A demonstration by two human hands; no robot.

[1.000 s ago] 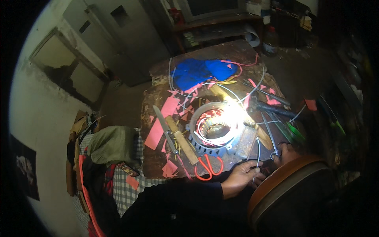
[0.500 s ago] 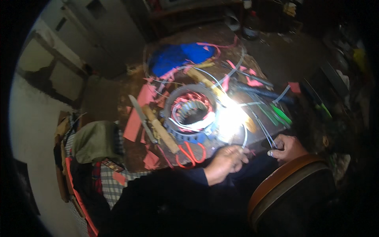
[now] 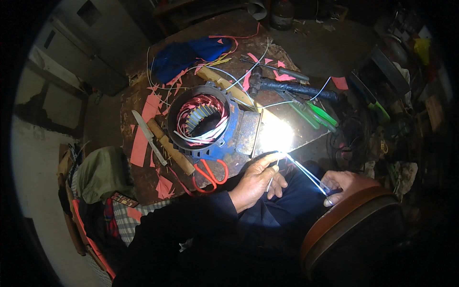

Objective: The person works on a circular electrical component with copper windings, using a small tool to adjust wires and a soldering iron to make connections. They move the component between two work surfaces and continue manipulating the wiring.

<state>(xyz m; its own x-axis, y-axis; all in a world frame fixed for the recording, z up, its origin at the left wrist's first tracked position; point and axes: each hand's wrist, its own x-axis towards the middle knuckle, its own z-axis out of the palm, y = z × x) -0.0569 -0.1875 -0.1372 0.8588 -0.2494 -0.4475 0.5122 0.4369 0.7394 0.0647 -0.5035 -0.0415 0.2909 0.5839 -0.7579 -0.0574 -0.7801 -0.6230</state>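
My left hand (image 3: 258,181) is closed, with a short length of thin white tubing (image 3: 270,182) between thumb and fingers. To its right my right hand (image 3: 346,184) is closed on the lower end of two thin pale strands (image 3: 307,172). These run up to the left hand's fingertips, where glare hides detail, so I cannot tell whether they are tied to the tubing. Ahead and left, a blue motor stator (image 3: 227,138) lies on the table, with red copper windings (image 3: 191,106) and white sleeved leads (image 3: 215,135) around its opening.
Red-handled scissors (image 3: 210,176), a knife (image 3: 149,137) and a wooden stick (image 3: 169,147) lie near the stator. Beyond are a blue cloth (image 3: 186,56), a hammer (image 3: 296,87), green-handled pliers (image 3: 315,115) and pink paper scraps (image 3: 146,124). A brown round rim (image 3: 330,217) stands at lower right.
The view has shifted, so the table sits further left. My left hand has turned and raised its fingers to the upper end of the pale strands, which now slant more leftward.
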